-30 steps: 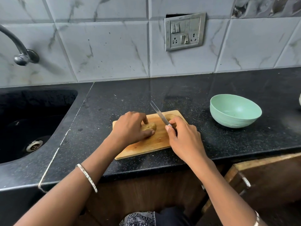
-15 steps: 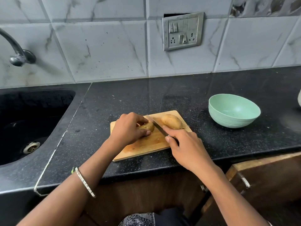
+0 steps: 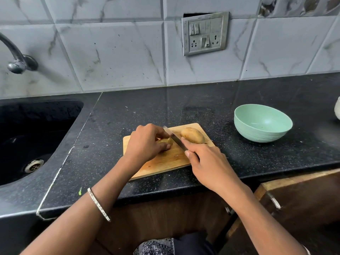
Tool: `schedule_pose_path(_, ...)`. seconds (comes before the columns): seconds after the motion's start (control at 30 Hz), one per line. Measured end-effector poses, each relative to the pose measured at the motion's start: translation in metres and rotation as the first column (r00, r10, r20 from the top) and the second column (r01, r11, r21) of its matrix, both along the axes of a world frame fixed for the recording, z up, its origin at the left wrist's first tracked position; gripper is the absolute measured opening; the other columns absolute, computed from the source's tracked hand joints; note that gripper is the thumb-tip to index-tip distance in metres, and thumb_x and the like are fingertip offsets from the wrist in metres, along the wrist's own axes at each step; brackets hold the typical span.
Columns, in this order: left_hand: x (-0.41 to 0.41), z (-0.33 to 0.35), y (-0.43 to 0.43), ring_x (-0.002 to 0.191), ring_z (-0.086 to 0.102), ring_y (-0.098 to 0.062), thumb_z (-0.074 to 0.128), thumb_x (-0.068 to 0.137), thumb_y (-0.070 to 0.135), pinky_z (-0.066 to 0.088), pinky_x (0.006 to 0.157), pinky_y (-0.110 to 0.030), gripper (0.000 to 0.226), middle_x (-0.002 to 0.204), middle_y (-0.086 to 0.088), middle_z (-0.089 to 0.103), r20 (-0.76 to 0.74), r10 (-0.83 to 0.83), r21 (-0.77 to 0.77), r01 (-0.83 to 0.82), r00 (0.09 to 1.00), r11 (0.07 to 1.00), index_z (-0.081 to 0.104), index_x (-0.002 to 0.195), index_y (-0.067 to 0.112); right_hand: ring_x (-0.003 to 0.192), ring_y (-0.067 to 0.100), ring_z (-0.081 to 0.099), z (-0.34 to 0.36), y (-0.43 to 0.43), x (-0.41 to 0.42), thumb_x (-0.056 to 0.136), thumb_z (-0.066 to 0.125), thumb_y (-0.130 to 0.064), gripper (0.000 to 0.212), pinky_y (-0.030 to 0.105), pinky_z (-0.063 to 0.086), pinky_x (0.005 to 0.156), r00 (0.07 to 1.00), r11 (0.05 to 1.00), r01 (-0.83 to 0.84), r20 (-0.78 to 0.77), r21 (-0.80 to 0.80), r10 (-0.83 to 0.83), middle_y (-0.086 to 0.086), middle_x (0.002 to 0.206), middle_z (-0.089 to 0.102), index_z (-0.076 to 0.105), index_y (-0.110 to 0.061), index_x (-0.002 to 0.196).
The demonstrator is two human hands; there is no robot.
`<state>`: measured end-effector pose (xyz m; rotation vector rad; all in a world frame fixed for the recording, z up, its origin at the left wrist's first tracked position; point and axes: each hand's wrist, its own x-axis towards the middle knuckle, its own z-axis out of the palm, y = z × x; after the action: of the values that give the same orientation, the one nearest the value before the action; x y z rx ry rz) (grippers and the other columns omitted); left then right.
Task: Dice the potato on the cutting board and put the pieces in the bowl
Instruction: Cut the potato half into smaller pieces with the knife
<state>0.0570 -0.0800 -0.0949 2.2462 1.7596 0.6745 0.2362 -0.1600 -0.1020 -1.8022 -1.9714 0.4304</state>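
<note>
Head view: a rectangular wooden cutting board (image 3: 165, 162) with rounded corners and pale lengthwise grain lies on a glossy black speckled stone countertop (image 3: 184, 107). The potato is on the board in two lumps. The left hand (image 3: 145, 142) arches over the smaller potato piece (image 3: 166, 141), fingers curled down and thumb pressed to its near side, pinning it to the wood. The larger potato piece (image 3: 193, 135), smooth, tan-skinned and oval, lies free at the board's far right corner. Between them runs the knife (image 3: 173, 138), its narrow steel blade slanting from the near right to the far left, touching the held piece. The right hand (image 3: 207, 161) is wrapped tight round the handle, which it hides, forefinger stretched forward onto the blade. A round mint-green bowl (image 3: 257, 135), matte with a ribbed lower wall, stands on the counter well to the right of the board. A thin metal bangle (image 3: 98, 204) circles the left wrist. To the left is a black sink (image 3: 36, 126) with a steel drain (image 3: 34, 165); behind, marbled grey tiles (image 3: 114, 57) and a brushed-metal switch plate (image 3: 205, 34)
</note>
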Motion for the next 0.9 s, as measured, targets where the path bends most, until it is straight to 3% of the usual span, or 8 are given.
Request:
schedule_pose_path(0.2, 0.000, 0.001, 0.003, 0.095, 0.067, -0.008, 0.083, 0.074, 0.039, 0.053, 0.089, -0.036, 0.030, 0.097, 0.013, 0.074, -0.002, 0.015, -0.010, -0.015, 1.000, 1.000, 0.076, 0.103, 0.033, 0.117, 0.033, 0.057, -0.004, 0.013, -0.007, 0.107, 0.040, -0.032, 0.047, 0.045, 0.052, 0.092, 1.000, 1.000, -0.016, -0.006, 0.004, 0.016, 0.006, 0.132, 0.061, 0.036, -0.041, 0.153)
schedule_pose_path(0.5, 0.001, -0.001, 0.000, 0.097, 0.068, -0.010, 0.084, 0.074, 0.036, 0.049, 0.083, -0.028, 0.029, 0.100, 0.011, 0.075, 0.023, 0.044, 0.017, -0.045, 0.999, 0.999, 0.076, 0.102, 0.032, 0.110, 0.038, 0.061, -0.004, 0.015, -0.016, 0.105, 0.044, -0.023, 0.054, 0.041, 0.051, 0.081, 0.994, 1.000, -0.030, 0.107, 0.001, 0.029, 0.010, 0.122, 0.066, 0.033, -0.036, 0.156)
schedule_pose_path(0.67, 0.002, 0.001, -0.002, 0.098, 0.068, -0.011, 0.084, 0.074, 0.035, 0.053, 0.087, -0.032, 0.029, 0.101, 0.010, 0.075, 0.020, 0.040, 0.015, -0.041, 0.999, 0.999, 0.076, 0.103, 0.031, 0.108, 0.035, 0.062, -0.004, 0.013, -0.020, 0.103, 0.048, -0.018, 0.060, 0.034, 0.042, 0.073, 0.988, 1.000, -0.006, 0.151, 0.007, 0.005, 0.009, 0.120, 0.066, 0.030, -0.035, 0.157)
schedule_pose_path(0.9, 0.000, 0.002, 0.003, 0.099, 0.067, -0.009, 0.082, 0.075, 0.038, 0.050, 0.087, -0.031, 0.032, 0.100, 0.010, 0.074, -0.038, -0.017, 0.008, 0.017, 0.999, 1.000, 0.073, 0.106, 0.034, 0.108, 0.034, 0.062, 0.000, 0.005, -0.022, 0.104, 0.047, -0.017, 0.060, 0.035, 0.045, 0.076, 0.986, 1.000, 0.007, 0.168, 0.001, -0.007, 0.009, 0.120, 0.065, 0.029, -0.035, 0.158)
